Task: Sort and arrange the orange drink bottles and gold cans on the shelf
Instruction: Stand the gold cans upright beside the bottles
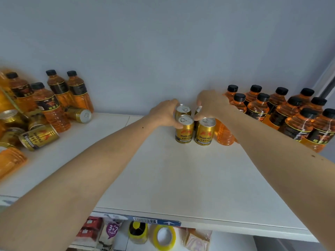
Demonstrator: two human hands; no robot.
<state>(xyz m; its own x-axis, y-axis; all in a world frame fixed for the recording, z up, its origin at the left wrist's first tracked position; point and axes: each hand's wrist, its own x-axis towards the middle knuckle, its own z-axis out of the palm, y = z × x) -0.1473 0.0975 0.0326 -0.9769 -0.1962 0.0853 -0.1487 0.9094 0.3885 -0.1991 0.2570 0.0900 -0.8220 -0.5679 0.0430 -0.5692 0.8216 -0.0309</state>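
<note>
Both hands are in at mid-shelf (163, 169): the left hand (163, 114) grasps the front-left gold can (184, 130), the right hand (211, 105) grips the back-right can (198, 109), four cans clustered beside the upright orange bottles (282, 113).

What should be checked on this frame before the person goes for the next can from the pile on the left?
1. Four-can block upright and tight: three tops show level, ok; the back right can is mostly hidden by the right hand, cannot tell.
2. Left hand ready to let go: its fingers curl round the left cans, not ok yet.
3. Right hand free: its fingertips pinch at the back right can, not ok yet.
4. Block sits beside the sorted bottles on the right: ok.
5. Next can reachable: a fallen can lies at the front of the left pile, ok.
6. Shelf space in front of the block bare for another row: ok.
</note>
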